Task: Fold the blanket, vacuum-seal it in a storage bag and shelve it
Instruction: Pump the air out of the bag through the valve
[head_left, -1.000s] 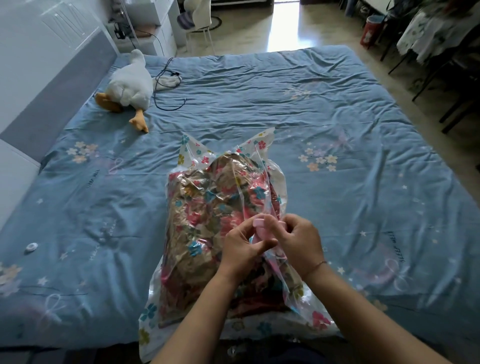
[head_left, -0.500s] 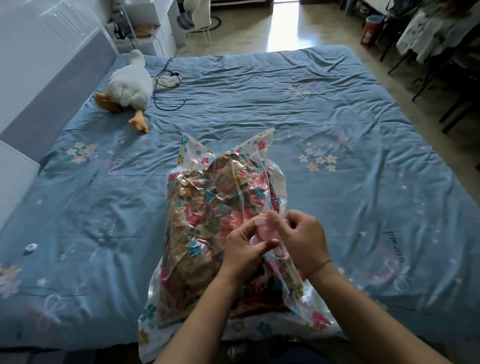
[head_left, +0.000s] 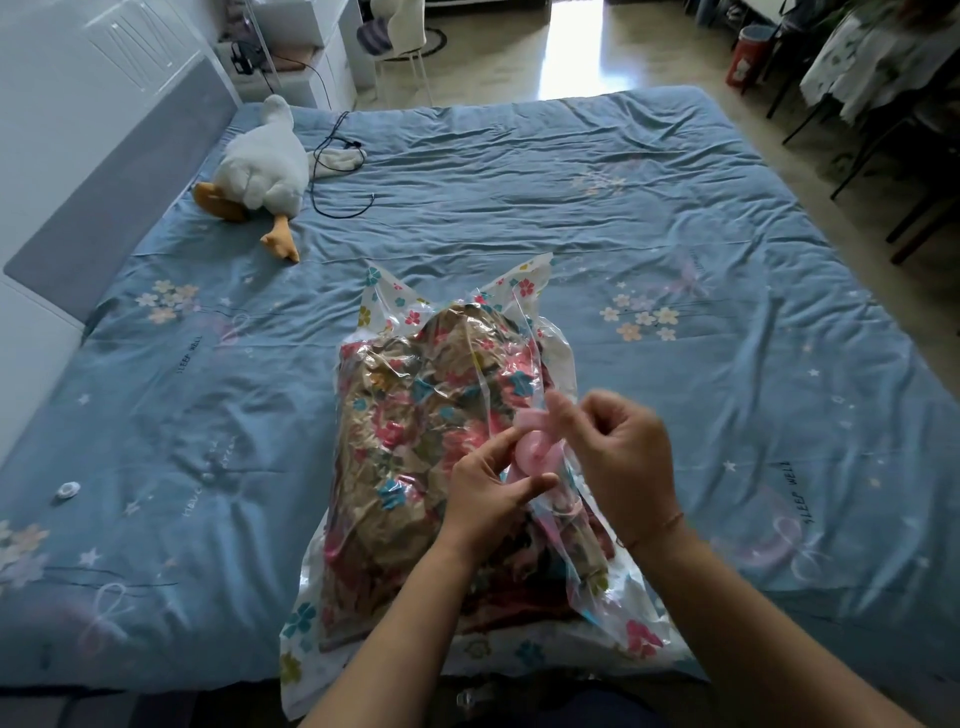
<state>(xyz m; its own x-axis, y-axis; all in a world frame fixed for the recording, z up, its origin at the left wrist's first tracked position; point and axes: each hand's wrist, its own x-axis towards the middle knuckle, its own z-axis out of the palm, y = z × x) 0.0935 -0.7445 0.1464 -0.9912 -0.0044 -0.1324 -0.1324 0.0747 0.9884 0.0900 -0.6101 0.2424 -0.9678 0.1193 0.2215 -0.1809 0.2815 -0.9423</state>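
A clear storage bag (head_left: 395, 639) printed with flowers lies on the near middle of the bed. Inside it sits the folded blanket (head_left: 415, 431), brown with red and teal flowers. On the bag's top right is a round pink valve (head_left: 535, 452). My left hand (head_left: 488, 493) pinches the valve's base and the plastic around it. My right hand (head_left: 613, 457) holds the pink valve cap (head_left: 535, 418), lifted just above the valve.
The bed (head_left: 675, 260) has a blue quilt with flower prints. A white plush duck (head_left: 260, 166) and a black cable (head_left: 337, 182) lie at the far left. A small white round piece (head_left: 67, 490) rests at the left. Chairs (head_left: 883, 171) stand at the right.
My right hand has moved up and to the right, lifting the pink cap off the valve. The round valve is now exposed. My left hand stays on the valve.
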